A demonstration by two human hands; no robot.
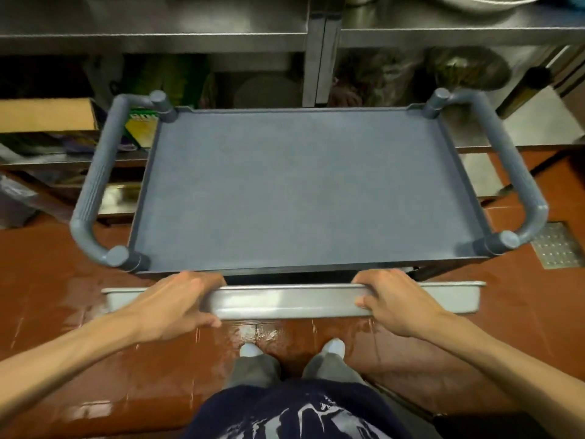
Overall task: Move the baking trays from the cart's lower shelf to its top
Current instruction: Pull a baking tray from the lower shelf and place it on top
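Both our left hand (177, 304) and right hand (395, 301) clench the baking tray's (285, 301) near rim; its long axis runs left-right, just below the cart's top shelf (300, 191).

Head-worn view, steeply downward, close over the cart (300, 191) top.
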